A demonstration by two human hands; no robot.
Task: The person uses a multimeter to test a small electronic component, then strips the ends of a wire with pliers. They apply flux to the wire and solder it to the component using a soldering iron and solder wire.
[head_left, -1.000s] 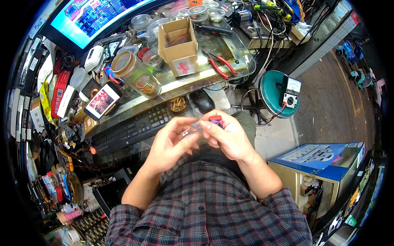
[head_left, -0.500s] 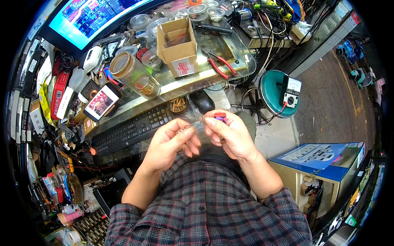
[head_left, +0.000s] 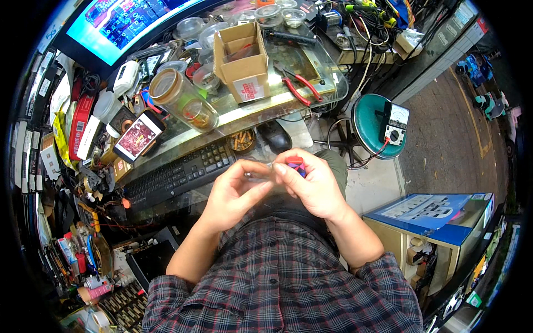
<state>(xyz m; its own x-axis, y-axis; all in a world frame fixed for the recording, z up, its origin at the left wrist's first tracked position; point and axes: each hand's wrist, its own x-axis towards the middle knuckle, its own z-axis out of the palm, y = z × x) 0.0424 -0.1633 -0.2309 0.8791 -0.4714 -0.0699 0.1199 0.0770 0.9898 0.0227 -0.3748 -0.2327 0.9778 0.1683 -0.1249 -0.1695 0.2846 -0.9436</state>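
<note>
Both hands are raised close together over my lap, their fingertips nearly meeting. My right hand is closed round a small red-and-purple patterned object with a rounded red end; its exact kind cannot be told. My left hand has curled fingers, with the thumb stretched toward the right hand's fingertips. Something small and pale shows between the left fingers, too blurred to name. Just beyond the hands lie a black mouse, a black keyboard and a round dish of cigarette butts.
On the glass-topped desk stand an open cardboard box, a clear jar, red-handled pliers and a phone. A monitor rises behind. To the right are a green stool bearing a multimeter, and a blue-topped cabinet.
My left thumb has straightened away from its fingers and the left hand has turned slightly. The red-and-purple object has rotated in my right hand, showing more of its patterned side.
</note>
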